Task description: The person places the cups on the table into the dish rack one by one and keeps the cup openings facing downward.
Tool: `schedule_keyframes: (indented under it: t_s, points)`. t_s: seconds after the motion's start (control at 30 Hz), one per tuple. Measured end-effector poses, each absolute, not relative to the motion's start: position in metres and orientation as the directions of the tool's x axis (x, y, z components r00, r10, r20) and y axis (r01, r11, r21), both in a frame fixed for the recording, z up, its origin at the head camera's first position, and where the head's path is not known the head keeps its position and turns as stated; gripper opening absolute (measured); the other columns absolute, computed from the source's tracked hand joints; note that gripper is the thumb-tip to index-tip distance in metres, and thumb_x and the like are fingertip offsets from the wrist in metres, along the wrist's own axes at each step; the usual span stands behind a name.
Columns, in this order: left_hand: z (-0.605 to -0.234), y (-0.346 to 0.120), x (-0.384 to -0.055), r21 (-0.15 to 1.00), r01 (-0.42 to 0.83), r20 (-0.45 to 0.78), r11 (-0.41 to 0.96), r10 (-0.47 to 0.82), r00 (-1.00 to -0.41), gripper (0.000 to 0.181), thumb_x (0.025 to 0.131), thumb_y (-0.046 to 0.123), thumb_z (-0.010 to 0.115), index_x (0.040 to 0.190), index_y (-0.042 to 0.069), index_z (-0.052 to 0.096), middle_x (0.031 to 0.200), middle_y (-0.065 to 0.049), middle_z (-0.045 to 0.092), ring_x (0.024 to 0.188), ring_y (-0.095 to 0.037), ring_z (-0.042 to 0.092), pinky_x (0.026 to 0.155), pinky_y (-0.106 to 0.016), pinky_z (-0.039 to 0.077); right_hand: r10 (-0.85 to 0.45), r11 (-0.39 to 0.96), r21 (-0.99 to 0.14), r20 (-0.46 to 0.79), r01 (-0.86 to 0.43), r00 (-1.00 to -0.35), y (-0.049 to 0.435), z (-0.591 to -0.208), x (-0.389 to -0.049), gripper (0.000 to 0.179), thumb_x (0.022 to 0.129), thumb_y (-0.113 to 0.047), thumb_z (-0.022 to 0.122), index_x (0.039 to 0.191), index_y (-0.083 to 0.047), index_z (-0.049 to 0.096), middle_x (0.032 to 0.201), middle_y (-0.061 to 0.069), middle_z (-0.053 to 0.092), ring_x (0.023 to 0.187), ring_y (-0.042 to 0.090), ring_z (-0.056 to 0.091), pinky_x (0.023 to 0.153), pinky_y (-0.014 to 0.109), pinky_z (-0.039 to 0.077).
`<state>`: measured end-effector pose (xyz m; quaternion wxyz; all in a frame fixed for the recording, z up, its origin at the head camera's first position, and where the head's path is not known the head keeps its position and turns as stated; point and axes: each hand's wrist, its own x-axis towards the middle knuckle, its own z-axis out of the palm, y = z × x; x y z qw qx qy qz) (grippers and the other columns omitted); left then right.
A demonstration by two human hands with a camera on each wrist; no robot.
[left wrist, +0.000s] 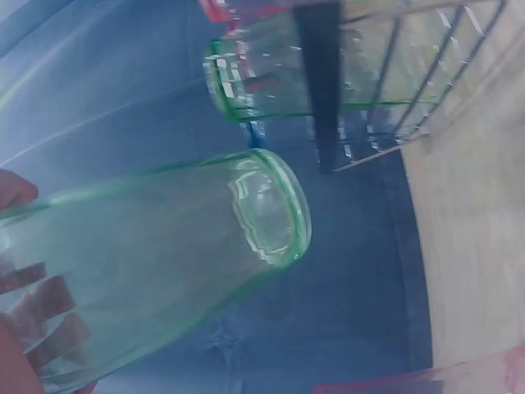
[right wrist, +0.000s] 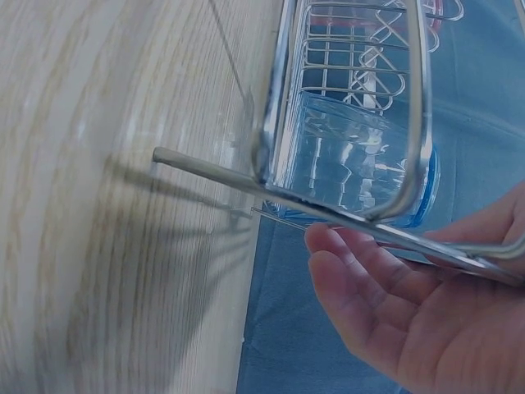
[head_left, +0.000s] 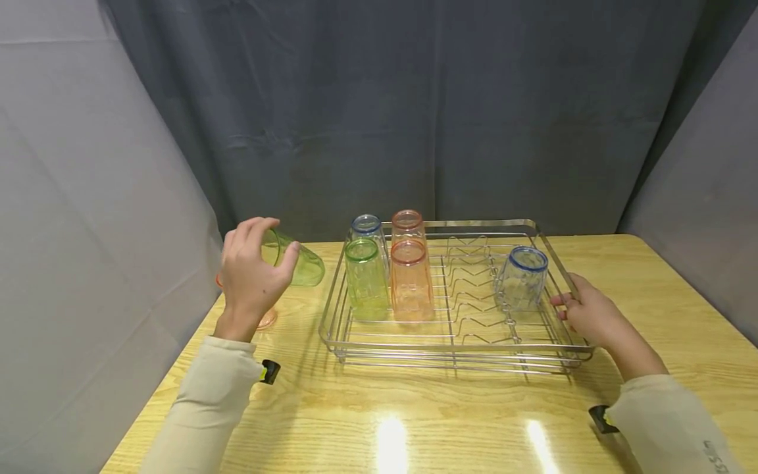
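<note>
My left hand [head_left: 251, 273] holds a green glass [head_left: 306, 266] between thumb and fingers, left of the wire dish rack [head_left: 485, 349]. The glass is tipped on a slant, its base toward the rack; in the left wrist view the green glass [left wrist: 180, 246] looks unbroken and see-through. At the rack's right side, my right hand [head_left: 595, 313] grips the side rail; the right wrist view shows the fingers of that hand [right wrist: 435, 320] under the wire. Inside the rack stand another green glass [head_left: 367, 283], two orange glasses [head_left: 412, 289], a blue-rimmed glass [head_left: 367, 224] and, at right, another blue-rimmed glass [head_left: 522, 283].
An orange glass [head_left: 268, 320] stands on the wooden table [head_left: 331, 421], mostly hidden behind my left hand. Wavy wire dividers [head_left: 474, 289] run through the rack's middle. A dark curtain [head_left: 379, 118] hangs behind the table, with pale cloth [head_left: 89, 197] at the left.
</note>
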<state>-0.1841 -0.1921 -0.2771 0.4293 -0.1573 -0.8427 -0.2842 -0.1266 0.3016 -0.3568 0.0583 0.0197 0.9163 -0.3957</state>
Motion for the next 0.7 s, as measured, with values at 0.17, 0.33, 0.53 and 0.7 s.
schedule_keyframes:
  t_s: [0.17,0.33,0.53,0.7]
  points:
    - [-0.270,-0.190,-0.179,0.365,0.547,0.838,0.753,-0.010,-0.545,0.038,0.084,0.024,0.073,0.116,0.004,0.068,0.121,-0.018,0.065,0.112,-0.039,0.055,0.094,-0.053,0.045,-0.006,0.689,-0.719,-0.124,0.085,-0.992,0.304,-0.357,-0.126,0.054,0.107,-0.008,0.018,0.152,0.014,-0.001,0.129,0.036,0.048,0.081,0.010,0.056,0.057,0.027,0.045]
    - [-0.265,-0.189,-0.174,0.343,0.572,0.861,0.745,-0.006,-0.508,0.038,0.084,0.026,0.072,0.114,0.003,0.068,0.118,-0.018,0.066,0.109,-0.039,0.056,0.092,-0.051,0.045,-0.006,0.686,-0.722,-0.127,0.089,-0.992,0.303,-0.357,-0.125,0.054,0.107,-0.008,0.017,0.152,0.015,-0.001,0.128,0.036,0.048,0.081,0.010,0.056,0.057,0.027,0.045]
    - [-0.260,-0.188,-0.171,0.316,0.682,0.921,0.659,-0.040,-0.388,0.038,0.083,0.023,0.069,0.113,0.000,0.068,0.115,-0.019,0.067,0.107,-0.037,0.058,0.095,-0.045,0.042,-0.004,0.686,-0.722,-0.125,0.088,-0.992,0.302,-0.357,-0.124,0.053,0.106,-0.008,0.017,0.151,0.015,0.000,0.128,0.036,0.048,0.081,0.011,0.056,0.058,0.028,0.045]
    - [-0.256,-0.182,-0.161,0.294,0.776,0.949,0.558,-0.076,-0.305,0.037,0.079,0.020,0.067,0.109,0.000,0.069,0.110,-0.020,0.068,0.106,-0.036,0.059,0.095,-0.036,0.041,-0.007,0.686,-0.722,-0.122,0.085,-0.992,0.301,-0.356,-0.125,0.053,0.107,-0.009,0.017,0.151,0.015,0.001,0.128,0.036,0.049,0.081,0.010,0.056,0.058,0.028,0.045]
